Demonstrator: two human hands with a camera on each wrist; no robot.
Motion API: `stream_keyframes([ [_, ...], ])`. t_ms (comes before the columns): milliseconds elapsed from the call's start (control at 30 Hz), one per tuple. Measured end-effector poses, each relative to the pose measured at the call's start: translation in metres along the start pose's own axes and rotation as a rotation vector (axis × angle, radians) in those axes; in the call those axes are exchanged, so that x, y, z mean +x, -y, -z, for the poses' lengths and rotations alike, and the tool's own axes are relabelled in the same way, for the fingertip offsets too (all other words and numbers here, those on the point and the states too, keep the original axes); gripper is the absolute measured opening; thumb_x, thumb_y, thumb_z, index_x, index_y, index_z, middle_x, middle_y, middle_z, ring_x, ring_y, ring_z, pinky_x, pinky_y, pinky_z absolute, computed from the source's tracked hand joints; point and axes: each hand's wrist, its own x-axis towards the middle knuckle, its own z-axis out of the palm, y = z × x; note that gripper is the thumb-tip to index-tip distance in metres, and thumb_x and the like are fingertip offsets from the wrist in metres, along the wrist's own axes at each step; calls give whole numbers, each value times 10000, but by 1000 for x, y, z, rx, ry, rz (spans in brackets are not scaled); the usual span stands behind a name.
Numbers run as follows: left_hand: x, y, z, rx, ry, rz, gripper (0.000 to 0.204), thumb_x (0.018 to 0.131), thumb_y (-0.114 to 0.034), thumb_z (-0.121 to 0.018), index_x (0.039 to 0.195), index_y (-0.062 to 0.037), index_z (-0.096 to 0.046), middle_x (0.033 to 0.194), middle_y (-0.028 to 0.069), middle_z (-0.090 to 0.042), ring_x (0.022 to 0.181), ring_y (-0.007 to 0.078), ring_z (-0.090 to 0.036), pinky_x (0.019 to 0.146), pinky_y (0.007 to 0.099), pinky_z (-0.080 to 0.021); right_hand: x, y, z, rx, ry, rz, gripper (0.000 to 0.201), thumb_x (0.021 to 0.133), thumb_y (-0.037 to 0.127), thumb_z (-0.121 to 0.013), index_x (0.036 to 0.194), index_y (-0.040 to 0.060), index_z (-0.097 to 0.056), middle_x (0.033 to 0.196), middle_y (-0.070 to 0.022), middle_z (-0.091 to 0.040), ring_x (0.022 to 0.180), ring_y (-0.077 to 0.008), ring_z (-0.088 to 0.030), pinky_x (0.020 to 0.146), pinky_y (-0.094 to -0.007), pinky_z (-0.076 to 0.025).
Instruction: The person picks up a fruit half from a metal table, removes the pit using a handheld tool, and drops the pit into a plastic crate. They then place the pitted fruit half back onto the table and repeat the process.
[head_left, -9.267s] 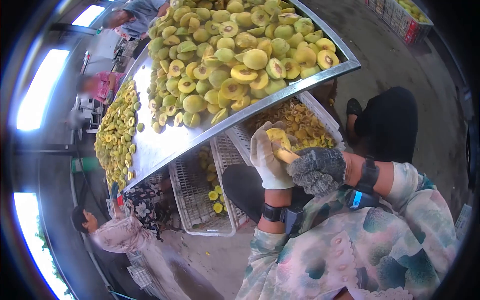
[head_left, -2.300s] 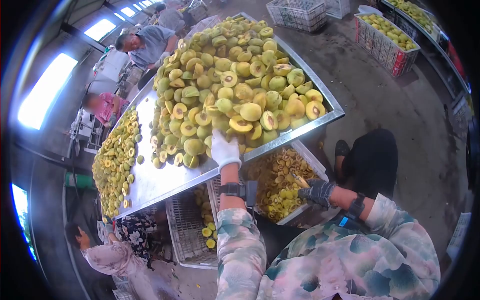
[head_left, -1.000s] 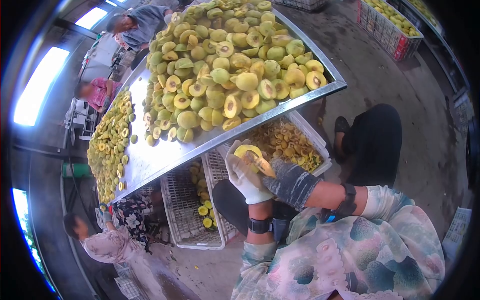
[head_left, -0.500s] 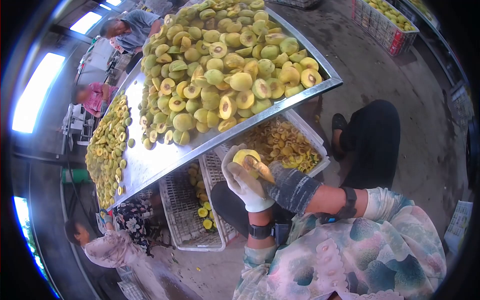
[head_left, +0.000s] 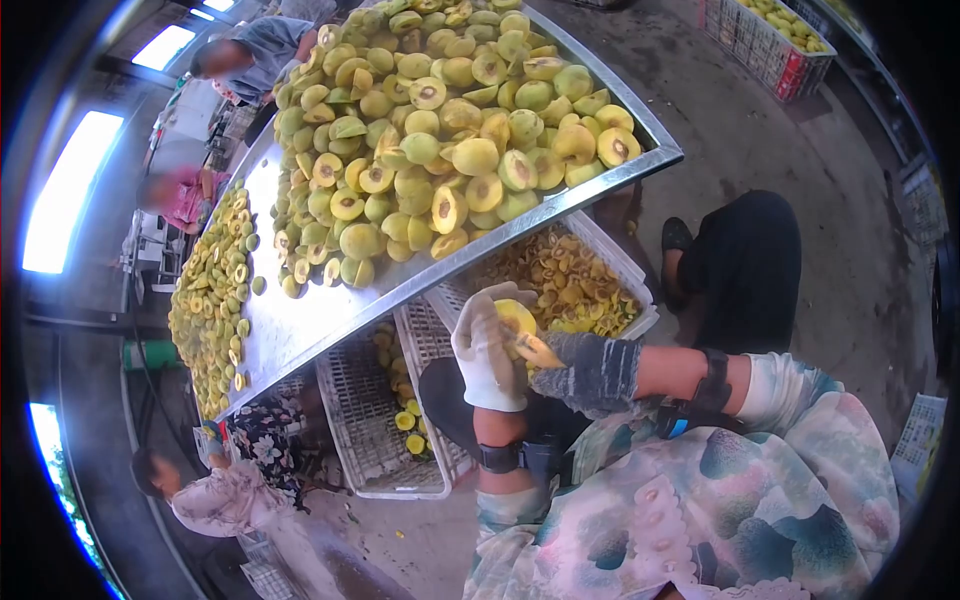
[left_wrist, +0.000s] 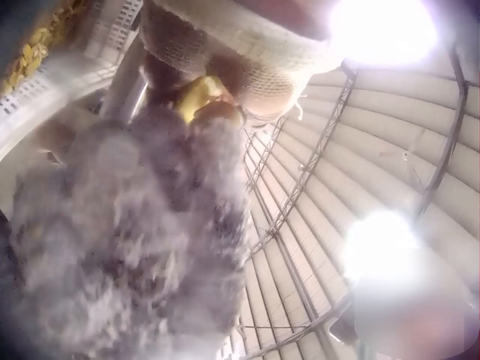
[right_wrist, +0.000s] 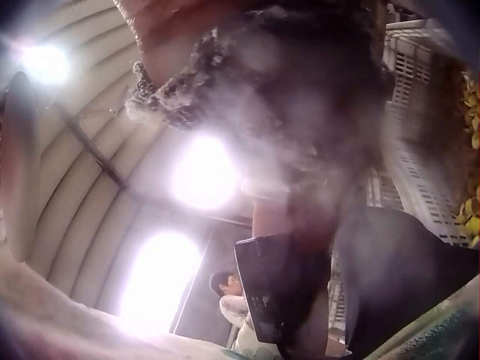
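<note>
In the head view, my left hand [head_left: 482, 352], in a pale glove, grips a yellow-green peach half [head_left: 516, 316] with its cut side up. My right hand [head_left: 596, 374], in a fuzzy dark grey glove, holds a tan stick-like tool [head_left: 540, 351] against the fruit; its working tip is hidden. Both hands are close together in front of a white crate [head_left: 646, 292] of yellow scraps. In the left wrist view, a bit of the peach half [left_wrist: 196, 97] shows between the gloves. Blurred grey glove fills much of the right wrist view.
A steel-rimmed table [head_left: 300, 312] ahead carries a large heap of peach halves [head_left: 440, 130] and a smaller pile [head_left: 212, 290]. Below it stands another white crate [head_left: 350, 425] with some halves. A full crate [head_left: 775, 62] stands at upper right. Several people work along the left.
At 2.3 s my left hand reached into the heap while my right held the tool over the scraps. Both hands then met at a peach half; since, the left hand has turned slightly.
</note>
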Motion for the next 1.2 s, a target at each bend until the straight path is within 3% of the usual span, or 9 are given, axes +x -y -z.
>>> stream_keyframes([
  [200, 7, -4, -2, 124, -2, 66, 440, 921, -388, -490, 940, 37, -602, 800, 146, -648, 643, 146, -583, 595, 250, -476, 22, -46, -11, 442, 134, -160, 195, 879, 248, -550, 1000, 96, -559, 662, -51, -564, 522, -151, -537, 452, -282, -416],
  [300, 8, -1, 3, 161, 4, 115, 451, 917, -397, -490, 919, 35, -615, 792, 136, -652, 674, 140, -581, 633, 242, -465, 30, -66, -21, 83, -180, 401, 166, 882, 270, -566, 953, 120, -562, 583, 5, -521, 432, -95, -483, 365, -238, -340],
  [367, 7, 2, 6, 171, 2, 127, 462, 916, -408, -487, 921, 36, -614, 795, 136, -652, 672, 145, -582, 633, 244, -466, 14, -34, 0, 654, 213, -270, 162, 871, 272, -591, 932, 124, -570, 604, -8, -541, 448, -119, -504, 367, -251, -347],
  [633, 6, 24, 3, -210, -59, -27, 498, 929, -453, -420, 1060, 22, -498, 883, 206, -593, 569, 233, -567, 454, 308, -458, 6, -24, 14, 800, 298, -402, 219, 901, 258, -561, 1032, 85, -593, 759, -25, -624, 571, -115, -580, 442, -204, -432],
  [800, 16, 31, 0, -546, 26, 49, 555, 906, -547, -392, 1046, -23, -513, 909, 182, -586, 581, 236, -561, 481, 301, -462, 7, -36, -4, 1655, 427, -477, 223, 878, 252, -592, 1016, 78, -583, 704, -13, -601, 491, -104, -542, 396, -214, -416],
  [933, 28, 21, 18, 407, -218, -496, 398, 939, -389, -413, 1060, -17, -485, 948, 166, -592, 701, 237, -607, 559, 361, -518, 12, -37, 4, 1594, 458, -338, 227, 858, 250, -613, 995, 74, -574, 671, -16, -585, 455, -93, -517, 383, -215, -415],
  [967, 18, 4, 31, 40, -280, -183, 321, 931, -289, -446, 1080, -9, -495, 985, 159, -597, 804, 232, -608, 670, 351, -530, 16, -42, 10, 1541, 341, -366, 221, 847, 254, -618, 953, 67, -567, 633, -27, -563, 433, -117, -507, 373, -237, -410],
  [1100, 33, 0, 122, 482, -710, -250, 245, 898, -222, -559, 1039, -25, -596, 1108, 140, -542, 849, 187, -572, 677, 282, -522, 32, -93, 30, 876, 20, -497, 243, 839, 266, -607, 970, 64, -572, 608, -46, -544, 476, -151, -518, 405, -273, -404],
  [1200, 30, -32, 123, 1825, -1015, -124, 525, 817, -457, -597, 1263, -201, -488, 1427, 150, -252, 1229, 350, -367, 974, 555, -308, 38, -104, 38, 417, -149, -596, 260, 834, 274, -600, 982, 61, -574, 591, -58, -531, 505, -173, -525, 425, -298, -400],
])
